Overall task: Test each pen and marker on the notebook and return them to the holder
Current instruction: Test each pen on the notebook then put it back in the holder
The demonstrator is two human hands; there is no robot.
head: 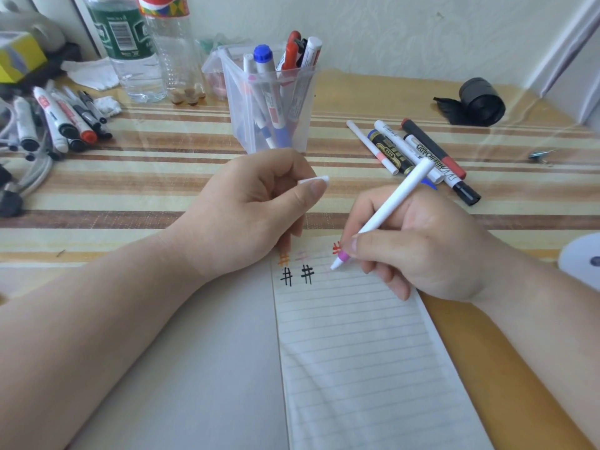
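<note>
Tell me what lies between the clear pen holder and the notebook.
In the head view, the left hand lies there above the striped table, pinching a white pen cap.

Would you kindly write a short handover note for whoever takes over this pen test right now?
Left hand: pinches the white cap.
Right hand: grips the white pen, tip on the notebook.
Done: black, orange and red hash marks on the page; several markers stand in the holder.
Left: finish this mark, cap the pen, put it in the holder; then probably the loose markers right of the holder. Pile at far left: tested or not, cannot tell.
</note>
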